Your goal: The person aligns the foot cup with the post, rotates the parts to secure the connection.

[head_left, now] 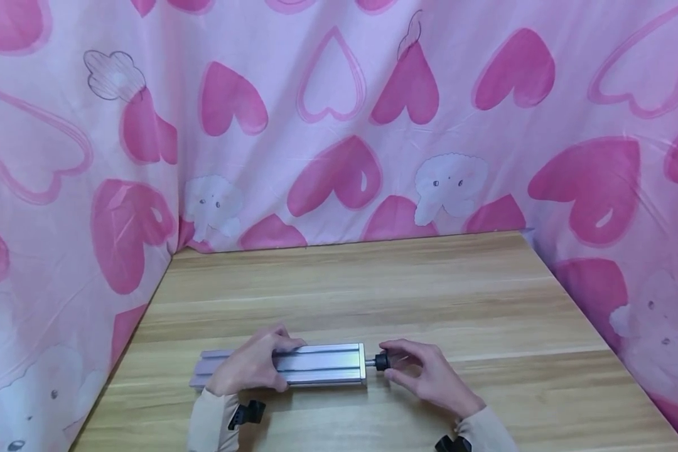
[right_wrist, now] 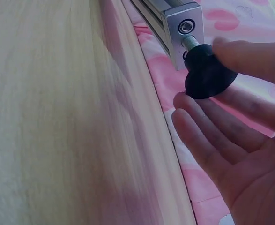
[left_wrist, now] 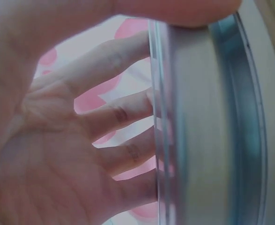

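A silvery grooved aluminium profile (head_left: 322,364) lies lengthwise across the near part of the table. My left hand (head_left: 251,364) grips it from above near its middle, thumb on the near side and fingers over the far side. In the left wrist view, the profile (left_wrist: 198,122) fills the right half. From the plate (right_wrist: 197,21) on its right end, which also carries a socket-head screw (right_wrist: 186,26), a threaded stem (right_wrist: 190,43) sticks out. At its tip is a black levelling foot (right_wrist: 207,75), which my right hand (head_left: 426,373) pinches between thumb and fingers.
The wood-grain table (head_left: 350,289) is bounded at the back and both sides by pink heart-printed cloth (head_left: 248,188). Small black devices (head_left: 247,413) are strapped at both wrists over light sleeves (head_left: 211,420).
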Tool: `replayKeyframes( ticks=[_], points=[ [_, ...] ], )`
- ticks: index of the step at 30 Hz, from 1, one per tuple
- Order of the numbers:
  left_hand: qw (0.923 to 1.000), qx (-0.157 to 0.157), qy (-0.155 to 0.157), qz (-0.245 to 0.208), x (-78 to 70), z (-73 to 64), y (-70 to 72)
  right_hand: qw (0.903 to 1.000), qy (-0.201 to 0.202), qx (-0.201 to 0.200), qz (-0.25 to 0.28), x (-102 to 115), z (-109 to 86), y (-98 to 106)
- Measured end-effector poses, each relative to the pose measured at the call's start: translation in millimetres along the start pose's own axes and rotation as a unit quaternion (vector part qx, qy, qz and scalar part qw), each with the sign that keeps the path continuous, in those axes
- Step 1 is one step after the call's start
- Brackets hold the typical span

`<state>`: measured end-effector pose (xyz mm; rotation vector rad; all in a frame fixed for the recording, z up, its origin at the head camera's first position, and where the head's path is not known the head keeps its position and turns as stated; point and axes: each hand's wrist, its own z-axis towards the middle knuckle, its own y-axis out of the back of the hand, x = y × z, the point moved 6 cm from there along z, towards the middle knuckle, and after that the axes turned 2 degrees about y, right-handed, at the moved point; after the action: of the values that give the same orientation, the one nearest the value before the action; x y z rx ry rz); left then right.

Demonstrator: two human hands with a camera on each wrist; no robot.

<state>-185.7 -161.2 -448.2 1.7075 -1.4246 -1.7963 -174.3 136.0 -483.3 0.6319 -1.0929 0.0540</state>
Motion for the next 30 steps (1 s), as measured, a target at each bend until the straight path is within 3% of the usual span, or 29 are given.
replayKeyframes(
  ticks=[9, 14, 18, 24, 30],
  points=[
    [0.9999, 0.003, 0.008, -0.006, -1.0, -1.7, 0.4, 0.9945, -0.101, 0.025, 0.004, -11.7, 0.8, -3.0],
    [0.9999, 0.004, 0.009, -0.006, 1.5, -0.9, 0.6, 0.9911, -0.127, 0.036, 0.019, -13.8, 1.6, -4.9],
    [0.9999, 0.005, 0.01, -0.006, 4.9, -0.1, 1.4, 0.9955, -0.088, 0.035, 0.001, -8.7, 1.9, -5.0],
    [1.0, -0.003, -0.001, -0.004, 7.5, -1.9, 1.3, 0.9998, 0.0, 0.013, 0.018, 5.1, 2.2, -5.7],
    [0.9999, -0.006, -0.003, -0.01, 7.6, -1.4, 1.1, 0.9999, -0.001, -0.004, 0.012, 4.8, 3.3, -4.3]
  ],
)
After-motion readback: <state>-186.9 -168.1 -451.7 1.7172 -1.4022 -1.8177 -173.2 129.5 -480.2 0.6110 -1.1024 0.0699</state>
